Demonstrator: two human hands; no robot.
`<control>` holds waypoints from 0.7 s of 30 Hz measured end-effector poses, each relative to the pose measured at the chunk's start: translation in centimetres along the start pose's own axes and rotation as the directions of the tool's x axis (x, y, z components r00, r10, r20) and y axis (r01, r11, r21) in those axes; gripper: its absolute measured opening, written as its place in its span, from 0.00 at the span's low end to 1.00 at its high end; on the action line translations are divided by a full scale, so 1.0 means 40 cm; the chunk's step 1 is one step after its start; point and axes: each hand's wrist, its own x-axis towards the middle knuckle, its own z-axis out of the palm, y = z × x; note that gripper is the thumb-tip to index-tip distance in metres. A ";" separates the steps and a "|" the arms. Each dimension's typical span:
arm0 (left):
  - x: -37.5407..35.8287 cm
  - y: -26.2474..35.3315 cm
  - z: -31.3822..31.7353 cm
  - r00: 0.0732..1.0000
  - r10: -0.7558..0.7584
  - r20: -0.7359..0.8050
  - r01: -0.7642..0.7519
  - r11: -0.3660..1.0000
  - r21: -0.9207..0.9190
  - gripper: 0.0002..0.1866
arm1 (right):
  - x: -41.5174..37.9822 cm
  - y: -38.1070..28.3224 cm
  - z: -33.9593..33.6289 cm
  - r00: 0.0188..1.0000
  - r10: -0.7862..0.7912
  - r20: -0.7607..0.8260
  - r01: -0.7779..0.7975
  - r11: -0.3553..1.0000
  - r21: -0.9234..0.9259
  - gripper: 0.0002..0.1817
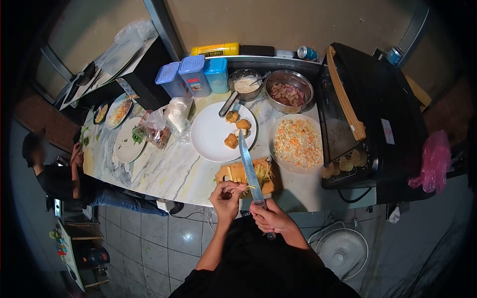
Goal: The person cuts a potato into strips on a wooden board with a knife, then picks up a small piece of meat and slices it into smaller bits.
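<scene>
My right hand (271, 216) is wrapped round the handle of a long knife (252, 169), its blade pointing away over the edge of a white plate (211, 134). Close to the blade, my left hand (229, 194) pinches a thin pale-yellow strip (247, 186). Beneath both lies a wooden cutting board (237, 171) with more cut strips (263, 174). Several browned pieces (231, 141) sit on the white plate, beside a metal-handled tool (229, 104).
Diced vegetables fill a plate (298, 141) at the right, near a black oven (377, 114). Behind stand a metal bowl of meat (288, 94), a sauce bowl (246, 85) and lidded containers (195, 77). Another person (64, 174) stands at the left.
</scene>
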 end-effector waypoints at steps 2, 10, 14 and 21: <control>-0.003 0.007 0.003 1.000 -0.012 -0.008 0.012 1.000 -0.012 0.10 | -0.001 0.001 0.001 1.000 0.000 -0.001 0.000 1.000 -0.007 0.14; -0.005 0.012 0.005 1.000 -0.022 0.019 0.022 1.000 -0.001 0.10 | -0.008 -0.001 0.003 1.000 0.002 0.022 -0.002 1.000 -0.004 0.13; -0.005 0.011 0.003 0.999 -0.046 0.020 0.047 0.998 -0.033 0.09 | -0.006 0.000 0.001 1.000 0.000 0.021 0.001 1.000 -0.007 0.13; -0.006 0.022 0.004 0.996 -0.034 0.086 0.030 0.999 0.042 0.09 | -0.002 0.000 0.002 1.000 -0.019 0.006 0.019 0.999 0.036 0.12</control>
